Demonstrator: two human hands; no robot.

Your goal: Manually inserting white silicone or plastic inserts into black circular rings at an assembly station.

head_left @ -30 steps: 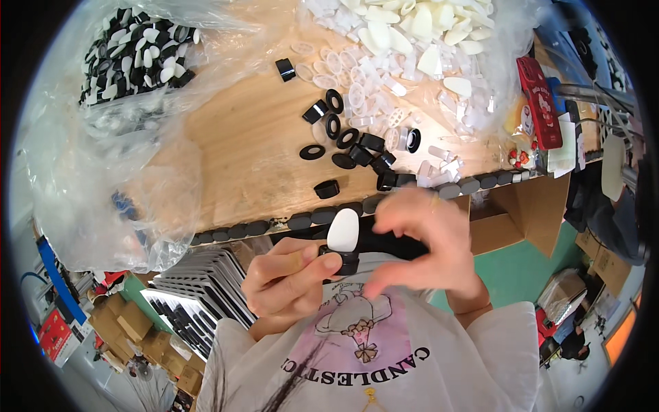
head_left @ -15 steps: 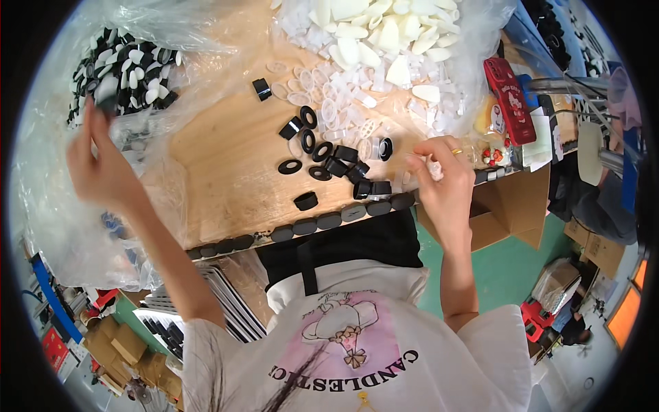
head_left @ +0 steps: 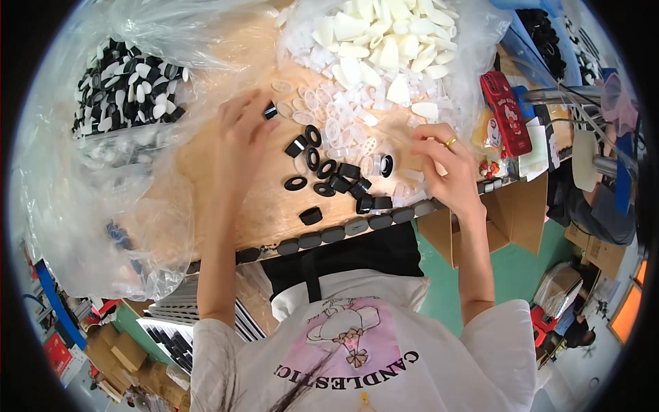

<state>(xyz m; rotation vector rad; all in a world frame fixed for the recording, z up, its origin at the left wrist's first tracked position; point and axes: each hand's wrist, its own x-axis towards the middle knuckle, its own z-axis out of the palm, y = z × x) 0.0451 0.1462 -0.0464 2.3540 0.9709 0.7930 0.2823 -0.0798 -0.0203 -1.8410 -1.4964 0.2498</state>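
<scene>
My left hand (head_left: pixel 241 127) is over the table left of centre, smeared by motion. Its fingers look apart, and the fingertips reach a short black cylindrical cap (head_left: pixel 270 110); contact is unclear. My right hand (head_left: pixel 446 165), with a ring on one finger, hovers near the table's front edge at the right. Its fingers are curled, with a pale bit between them too small to name. Between the hands lie several black caps (head_left: pixel 339 182) and black rings (head_left: pixel 296 183). Just beyond them are scattered clear oval plastic pieces (head_left: pixel 333 130).
A heap of black and white oval pieces (head_left: pixel 130 86) sits on plastic sheeting at the left. Cream-coloured curved pieces (head_left: pixel 391 41) are piled at the back. To the right are a red phone (head_left: pixel 506 113) and an opened cardboard box (head_left: pixel 511 216). Dark ovals (head_left: pixel 333 234) line the front edge.
My left hand has come from the left heap rightward to the black cap. The right hand stays about where it was, its fingers shifted slightly. The view has tilted a little.
</scene>
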